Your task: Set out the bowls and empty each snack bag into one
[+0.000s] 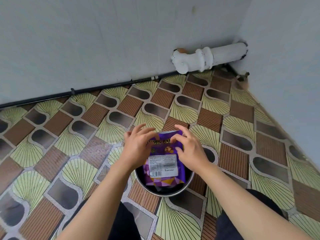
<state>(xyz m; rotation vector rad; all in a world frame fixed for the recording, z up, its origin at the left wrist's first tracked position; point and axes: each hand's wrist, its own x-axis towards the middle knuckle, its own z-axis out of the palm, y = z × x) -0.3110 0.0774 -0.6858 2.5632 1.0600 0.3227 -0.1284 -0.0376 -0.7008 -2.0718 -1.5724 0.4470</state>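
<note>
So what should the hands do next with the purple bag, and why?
Probably pull the top of the purple bag apart to open it. The left hand and the right hand both pinch it near its top edge, its bottom end sits in the metal bowl, and I see no snacks in the bowl yet.

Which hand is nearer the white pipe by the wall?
Right. The right hand pinches the top of the purple snack bag on the side toward the white pipe; the left hand pinches the other side, farther from it.
</note>
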